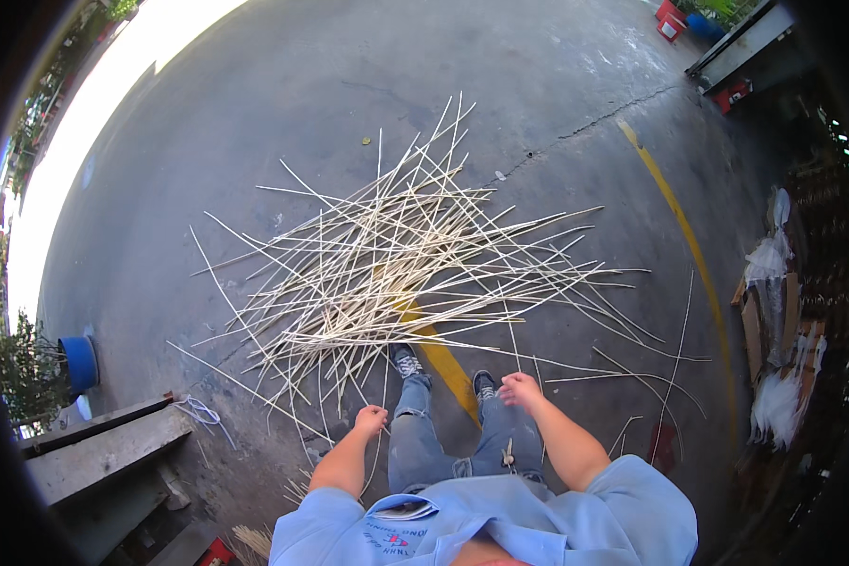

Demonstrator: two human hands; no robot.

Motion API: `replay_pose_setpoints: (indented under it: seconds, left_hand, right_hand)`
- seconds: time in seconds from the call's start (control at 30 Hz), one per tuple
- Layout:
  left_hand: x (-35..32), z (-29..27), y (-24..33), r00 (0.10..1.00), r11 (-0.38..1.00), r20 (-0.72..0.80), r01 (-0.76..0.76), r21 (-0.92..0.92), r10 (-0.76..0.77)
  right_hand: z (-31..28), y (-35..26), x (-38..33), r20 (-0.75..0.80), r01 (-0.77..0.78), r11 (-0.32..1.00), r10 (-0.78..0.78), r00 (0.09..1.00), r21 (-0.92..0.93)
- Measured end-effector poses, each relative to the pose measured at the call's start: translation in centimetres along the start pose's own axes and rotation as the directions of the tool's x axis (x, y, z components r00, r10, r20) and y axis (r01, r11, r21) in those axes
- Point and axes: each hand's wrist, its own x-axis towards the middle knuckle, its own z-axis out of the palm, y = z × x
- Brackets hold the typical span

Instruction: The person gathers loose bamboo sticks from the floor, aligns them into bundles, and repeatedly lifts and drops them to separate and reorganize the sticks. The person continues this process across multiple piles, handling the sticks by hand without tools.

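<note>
Shirt (500, 524), hands (373, 419) perhaps at edge of sticks (349, 311)

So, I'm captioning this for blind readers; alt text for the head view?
A tangled heap of thin pale sticks lies on a grey floor before a blue-shirted person, left hand and right hand curled.

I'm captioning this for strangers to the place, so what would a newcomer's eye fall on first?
Most likely the wide tangle of thin, pale sticks spread over the grey floor in mid-picture. After that, the yellow stripe showing beneath it and running between the two shoes, then the blue container toward the left edge.
</note>
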Motion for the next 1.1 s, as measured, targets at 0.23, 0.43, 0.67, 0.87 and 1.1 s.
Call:
replay_pose_setpoints:
  seconds: [0.23,0.43,0.67,0.87,1.1]
  left_hand:
    - [30.1,-2.5,7.2,0.943,0.849,-0.091,-0.242,0.47,0.319]
    - [54.4,-2.7,20.1,0.569,0.436,-0.088,-0.513,0.739,0.818]
    - [63.6,5.1,24.2,0.603,0.172,0.045,-0.297,0.939,0.796]
    - [56.8,11.2,17.9,0.889,0.378,0.228,-0.385,0.842,0.397]
    - [52.7,14.2,12.7,0.899,0.704,0.287,-0.439,0.559,0.332]
  right_hand:
    - [8.7,6.0,12.7,0.141,-0.358,0.898,0.331,0.933,0.255]
    - [11.3,9.5,34.9,0.15,-0.387,0.883,0.358,0.921,0.267]
    - [16.0,11.5,50.3,0.104,-0.068,0.652,-0.017,0.994,0.755]
    - [21.4,2.8,51.2,0.08,0.118,0.432,-0.413,0.907,0.894]
    - [22.1,2.1,47.3,-0.551,0.439,0.699,-0.077,0.831,0.564]
